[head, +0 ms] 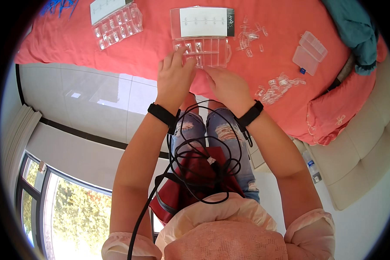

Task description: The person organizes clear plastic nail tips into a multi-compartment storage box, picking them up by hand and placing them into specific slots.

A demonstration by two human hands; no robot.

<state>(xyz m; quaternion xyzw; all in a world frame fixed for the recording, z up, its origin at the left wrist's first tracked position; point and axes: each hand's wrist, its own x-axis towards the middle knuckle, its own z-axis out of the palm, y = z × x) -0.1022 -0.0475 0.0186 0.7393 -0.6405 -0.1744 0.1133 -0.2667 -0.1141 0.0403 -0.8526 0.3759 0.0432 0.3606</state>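
Observation:
In front of me on the coral bedspread lies a clear plastic compartment box (210,57), its lid (175,24) folded back. A white printed card (204,22) sits in the lid. Small clear plastic pieces (199,47) fill compartments on the box's left side; none show in those to the right. My left hand (175,73) reaches over the left compartments, fingers bent and thumb near the front row. At the box's near edge, my right hand (229,83) has its fingertips close to the left thumb. Whether either hand pinches a small clear piece is too fine to tell.
Loose clear pieces (247,38) lie right of the box, with another heap (279,86) nearer me. A second filled compartment box (117,28) is at left, blue sticks (59,7) beyond it. A small open plastic case (308,53) rests at right. Black cable (195,139) loops over my lap.

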